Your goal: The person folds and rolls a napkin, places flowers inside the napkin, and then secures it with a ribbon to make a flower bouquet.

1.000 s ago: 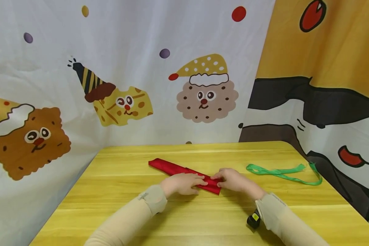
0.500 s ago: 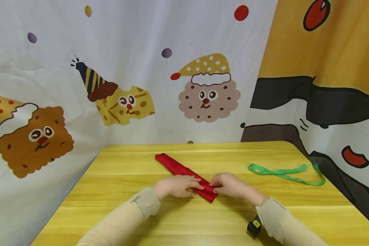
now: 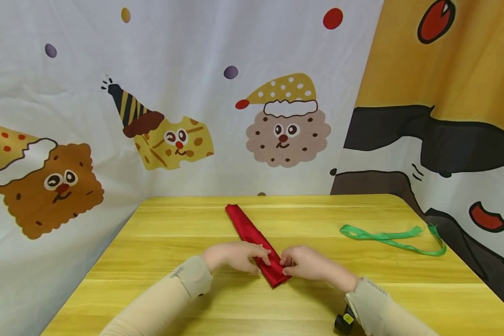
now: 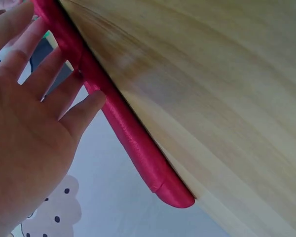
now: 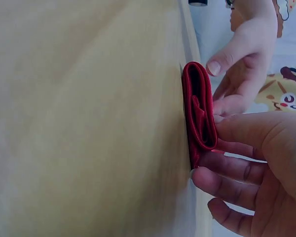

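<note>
A red satin cloth [image 3: 248, 229], folded into a long flat strip, lies slantwise on the wooden table. Its near end, seen in the right wrist view, shows several layers of the folded cloth [image 5: 200, 106] wrapped inside one another. My left hand [image 3: 236, 256] reaches over the strip's left side; in the left wrist view the fingers of the left hand [image 4: 34, 113] are spread, their tips touching the cloth [image 4: 133, 133]. At the right edge near that end, my right hand [image 3: 308, 263] pinches the cloth, thumb on top and fingers [image 5: 232, 177] at the lower edge.
A green ribbon [image 3: 386, 237] lies loosely looped at the table's right. Under the right wrist sits a small black device [image 3: 344, 321]. Behind the wooden table [image 3: 159, 219] hangs a white curtain [image 3: 176, 56] printed with cartoon biscuits.
The red cloth has turned on the table: its far end swung to the right and away, its near end came left and closer. Both hands moved left and slightly nearer with it.
</note>
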A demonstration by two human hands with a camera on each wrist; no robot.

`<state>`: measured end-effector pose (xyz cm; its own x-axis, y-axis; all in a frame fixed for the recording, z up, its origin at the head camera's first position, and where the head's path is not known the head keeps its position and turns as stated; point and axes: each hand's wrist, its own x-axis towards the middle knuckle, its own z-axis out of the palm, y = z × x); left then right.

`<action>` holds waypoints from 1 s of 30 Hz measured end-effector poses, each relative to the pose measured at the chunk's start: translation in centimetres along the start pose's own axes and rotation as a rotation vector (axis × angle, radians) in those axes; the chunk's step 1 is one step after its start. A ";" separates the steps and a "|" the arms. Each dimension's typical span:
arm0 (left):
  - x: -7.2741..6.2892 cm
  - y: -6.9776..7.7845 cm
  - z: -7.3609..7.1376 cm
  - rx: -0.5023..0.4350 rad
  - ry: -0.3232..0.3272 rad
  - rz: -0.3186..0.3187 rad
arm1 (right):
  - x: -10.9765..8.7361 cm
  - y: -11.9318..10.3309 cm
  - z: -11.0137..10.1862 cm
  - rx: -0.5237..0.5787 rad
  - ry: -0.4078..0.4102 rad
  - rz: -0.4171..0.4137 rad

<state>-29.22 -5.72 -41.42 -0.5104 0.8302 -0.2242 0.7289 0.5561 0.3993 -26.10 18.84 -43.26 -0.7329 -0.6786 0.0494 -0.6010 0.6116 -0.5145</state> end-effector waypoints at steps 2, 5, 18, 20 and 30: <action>-0.1 0.1 0.0 -0.006 -0.005 -0.005 | -0.1 -0.3 0.2 0.008 -0.002 0.010; -0.3 0.3 0.0 -0.014 -0.005 -0.013 | -0.3 -0.6 0.5 0.009 -0.002 0.007; -0.7 0.8 -0.3 -0.016 -0.001 0.009 | -0.7 -2.3 1.2 0.017 -0.002 -0.047; -0.7 0.8 -0.3 -0.030 0.000 0.014 | -0.7 -2.4 1.4 0.029 -0.004 -0.050; -0.9 0.6 -0.2 -0.047 -0.002 0.037 | -0.4 -2.7 2.2 0.071 -0.008 -0.045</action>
<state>-28.39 -6.14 -40.79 -0.4822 0.8504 -0.2105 0.7252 0.5223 0.4488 -23.44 16.56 -43.80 -0.7025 -0.7085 0.0669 -0.6091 0.5501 -0.5713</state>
